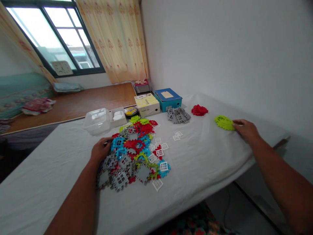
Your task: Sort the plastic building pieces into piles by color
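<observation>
At the left edge of a heap of notched plastic building pieces is my left hand (100, 150), its fingers closed at a blue building piece (117, 143). Grey pieces (143, 172) and red pieces (134, 145) lie in the same heap, overlapping one another. On the right side of the table, my right hand (245, 130) pinches the near edge of a lime-green building piece (223, 122), which lies in a small green pile. A red pile (199, 110) and a grey pile (178, 115) sit to the left of it. Small white window pieces (157, 185) are scattered beside the heap.
Along the back stand a clear plastic container (97, 121), a white box (118, 117), a round black-and-yellow tin (131, 112), a yellow box (147, 104) and a blue box (168, 99). White cloth covers the table (195, 163). A wall (232, 58) rises behind.
</observation>
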Demonstrator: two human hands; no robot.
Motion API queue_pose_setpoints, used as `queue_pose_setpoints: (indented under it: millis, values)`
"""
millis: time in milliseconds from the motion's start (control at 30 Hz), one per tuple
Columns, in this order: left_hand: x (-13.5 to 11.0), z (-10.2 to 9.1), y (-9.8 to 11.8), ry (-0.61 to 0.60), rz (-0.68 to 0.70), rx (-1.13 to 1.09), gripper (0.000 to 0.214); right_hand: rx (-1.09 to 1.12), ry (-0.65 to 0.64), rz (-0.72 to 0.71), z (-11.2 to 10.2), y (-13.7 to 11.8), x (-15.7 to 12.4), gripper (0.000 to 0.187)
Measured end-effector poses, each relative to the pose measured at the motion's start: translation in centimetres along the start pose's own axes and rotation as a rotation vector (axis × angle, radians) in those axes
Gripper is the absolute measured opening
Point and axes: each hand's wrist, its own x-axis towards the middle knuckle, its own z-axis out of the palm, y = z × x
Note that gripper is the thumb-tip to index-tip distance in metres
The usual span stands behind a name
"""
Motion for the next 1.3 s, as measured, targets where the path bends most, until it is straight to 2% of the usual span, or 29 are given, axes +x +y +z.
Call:
queue_pose_setpoints:
  millis: [67,167,233,333,367,433,500,567,667,900,1033,1133,1233,1300]
  values:
    - [0.0,0.0,0.1,0.004,0.007,0.01,0.036,-0.14,0.037,-0.053,0.3,-2.0,-0.6,0.028]
    - [-0.1,0.0,0.2,0.001,0.013,0.021,0.038,-0.096,-0.052,-0.18,1.5,-8.6,-2.9,0.031]
    - [-0.2,-0.1,0.3,-0.009,0.003,0.016,0.039,0.06,-0.307,-0.391,2.6,-14.3,-5.6,0.028]
    - [-0.5,-0.1,0.7,-0.008,-0.01,-0.009,0.037,0.294,-0.709,-0.765,4.2,-22.5,-11.2,0.027]
    - [-0.5,-0.1,0.8,-0.004,-0.012,-0.022,0.037,0.357,-0.817,-0.904,4.7,-24.8,-13.1,0.029]
    - [-0.6,-0.1,0.9,-0.002,-0.02,-0.05,0.036,0.427,-0.951,-1.147,5.5,-28.5,-16.7,0.035]
    - [-0.5,0.0,0.8,-0.008,-0.019,-0.069,0.037,0.439,-1.005,-1.314,6.3,-31.0,-19.3,0.046]
    - [-0.5,0.1,0.6,-0.008,-0.002,-0.068,0.036,0.401,-0.995,-1.422,7.3,-32.5,-21.0,0.055]
    - [-0.4,0.2,0.2,-0.004,0.011,-0.063,0.035,0.325,-0.928,-1.518,8.6,-33.6,-22.1,0.053]
    - [-0.6,0.0,0.5,0.01,0.016,-0.098,0.035,0.247,-0.674,-1.558,10.1,-33.3,-22.7,0.025]
    - [-0.6,-0.1,0.6,0.013,0.008,-0.111,0.035,0.265,-0.63,-1.511,10.9,-33.4,-21.6,0.025]
    - [-0.6,-0.1,0.6,0.013,0.018,-0.114,0.035,0.349,-0.597,-1.282,11.6,-33.9,-18.6,0.028]
    - [-0.7,-0.2,0.6,0.014,0.018,-0.109,0.034,0.396,-0.556,-0.917,12.5,-33.9,-13.7,0.027]
    - [-0.7,-0.3,0.7,0.011,0.013,-0.111,0.033,0.326,-0.556,-0.725,13.5,-33.0,-10.1,0.03]
